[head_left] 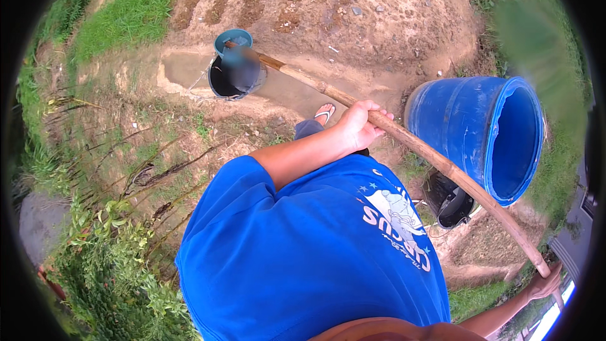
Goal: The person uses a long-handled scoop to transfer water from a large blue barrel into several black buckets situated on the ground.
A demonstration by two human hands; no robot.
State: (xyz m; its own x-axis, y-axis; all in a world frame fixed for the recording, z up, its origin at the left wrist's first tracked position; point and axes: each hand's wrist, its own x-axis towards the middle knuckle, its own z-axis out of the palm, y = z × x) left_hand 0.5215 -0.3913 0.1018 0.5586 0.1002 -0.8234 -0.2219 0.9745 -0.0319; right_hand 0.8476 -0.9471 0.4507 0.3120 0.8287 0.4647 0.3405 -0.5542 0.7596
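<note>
A long wooden pole (pixel 442 163) runs slantwise across my front, from the far left down to the near right. My left hand (pixel 361 127) is closed around its middle. Near its lower end, at the right edge of the view, my right hand (pixel 546 284) grips it. A teal bowl (pixel 241 36) sits at the pole's far end, over or beside a black bucket (pixel 218 83); a blurred patch hides how bowl and pole join. Both hands are well apart from the bucket.
A large blue barrel (pixel 448 110) leans close on the right, its mouth facing right. Beside it, partly under the pole, is another dark bucket (pixel 453 205). Ridged bare soil (pixel 303 0) lies ahead, leafy plants (pixel 113 259) at left. My sandalled foot (pixel 325 113) stands on the ground.
</note>
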